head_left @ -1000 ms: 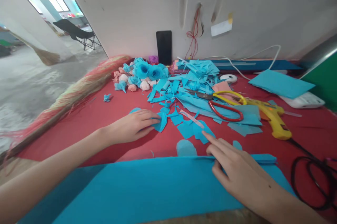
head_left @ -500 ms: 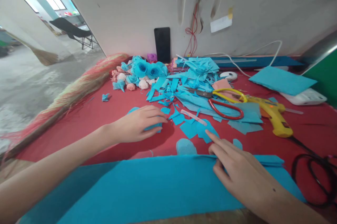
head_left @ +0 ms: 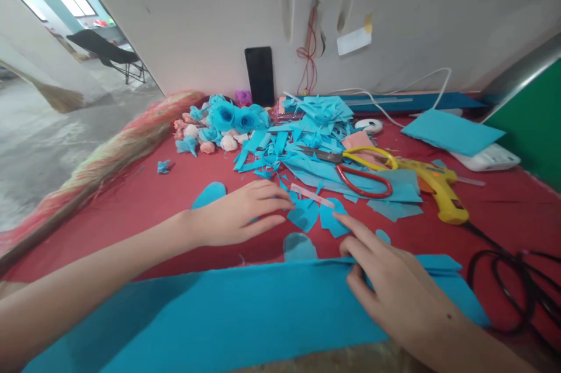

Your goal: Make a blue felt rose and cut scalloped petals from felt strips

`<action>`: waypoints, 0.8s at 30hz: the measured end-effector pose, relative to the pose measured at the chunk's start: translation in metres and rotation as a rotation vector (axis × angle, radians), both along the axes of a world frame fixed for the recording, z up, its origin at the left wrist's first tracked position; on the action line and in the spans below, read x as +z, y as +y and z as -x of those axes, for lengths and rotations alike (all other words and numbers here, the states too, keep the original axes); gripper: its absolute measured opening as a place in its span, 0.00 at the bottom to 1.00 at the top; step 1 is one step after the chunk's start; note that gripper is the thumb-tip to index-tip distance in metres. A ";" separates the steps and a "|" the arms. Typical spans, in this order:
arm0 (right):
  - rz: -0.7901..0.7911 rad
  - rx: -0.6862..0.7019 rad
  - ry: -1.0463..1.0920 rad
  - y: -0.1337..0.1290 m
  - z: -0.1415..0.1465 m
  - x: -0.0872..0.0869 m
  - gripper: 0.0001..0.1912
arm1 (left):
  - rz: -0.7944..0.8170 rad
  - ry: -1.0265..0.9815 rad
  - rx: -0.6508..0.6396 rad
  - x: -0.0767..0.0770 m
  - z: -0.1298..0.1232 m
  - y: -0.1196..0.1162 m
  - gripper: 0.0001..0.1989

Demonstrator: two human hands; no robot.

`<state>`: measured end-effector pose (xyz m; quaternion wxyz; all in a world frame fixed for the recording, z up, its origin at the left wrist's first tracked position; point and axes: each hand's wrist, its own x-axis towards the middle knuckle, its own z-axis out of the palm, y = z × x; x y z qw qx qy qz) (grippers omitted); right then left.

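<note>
My left hand [head_left: 245, 212] is palm down with its fingers stretched to the right, their tips near a blue crepe-paper piece [head_left: 305, 216]. A bit of blue shows beneath its fingers; I cannot tell whether it is held. Behind its wrist lies a rounded blue petal [head_left: 209, 194]. My right hand [head_left: 385, 279] has the index finger stretched onto or just above another blue paper piece [head_left: 332, 222], the other fingers loosely bent. Between the hands and a folded blue paper sheet [head_left: 228, 314] at the front lies a pale rounded petal [head_left: 300, 247].
Scissors [head_left: 368, 171] lie on a heap of blue scraps [head_left: 315, 121], near a yellow glue gun [head_left: 438, 186] with a black cord [head_left: 495, 268]. Paper flowers [head_left: 223, 124] cluster at back left. A phone [head_left: 260, 76] leans against the wall. A broom-like bundle [head_left: 114, 162] edges the red table.
My left hand has moved right toward the paper pieces, uncovering more of the rounded petal behind it. The right hand keeps nearly the same place. The whole view has shifted slightly.
</note>
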<state>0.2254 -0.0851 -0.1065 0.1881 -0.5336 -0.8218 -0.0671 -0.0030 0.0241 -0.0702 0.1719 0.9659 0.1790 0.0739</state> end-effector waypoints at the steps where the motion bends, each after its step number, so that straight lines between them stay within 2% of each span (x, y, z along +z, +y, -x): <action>1: 0.002 -0.011 0.015 0.000 -0.002 0.001 0.12 | 0.091 0.022 0.054 0.006 0.006 -0.004 0.15; 3: 0.000 -0.039 0.052 0.001 -0.008 0.003 0.10 | 0.287 0.127 0.135 0.016 0.024 -0.013 0.15; 5: 0.004 -0.080 0.084 0.004 -0.014 0.004 0.09 | 0.387 0.218 0.149 0.021 0.049 -0.022 0.15; 8: 0.040 -0.145 0.107 0.009 -0.021 0.005 0.08 | 0.209 0.254 0.269 0.015 0.091 -0.029 0.14; 10: 0.057 -0.174 0.101 0.012 -0.024 0.005 0.08 | 0.099 0.188 0.281 0.005 0.113 -0.028 0.12; 12: 0.046 -0.193 0.070 0.015 -0.025 0.004 0.08 | 0.052 0.117 0.272 -0.003 0.124 -0.023 0.08; 15: 0.017 -0.213 0.012 0.018 -0.026 0.000 0.10 | 0.012 0.026 0.267 -0.006 0.122 -0.014 0.06; 18: -0.002 -0.213 -0.023 0.023 -0.028 -0.005 0.12 | -0.059 0.059 0.291 0.000 0.111 -0.006 0.07; 21: -0.042 -0.125 -0.050 0.028 -0.031 -0.009 0.12 | -0.200 0.139 0.318 0.006 0.093 0.000 0.08; 24: -0.081 -0.047 -0.075 0.030 -0.030 -0.012 0.12 | -0.288 0.111 0.246 0.006 0.063 0.004 0.12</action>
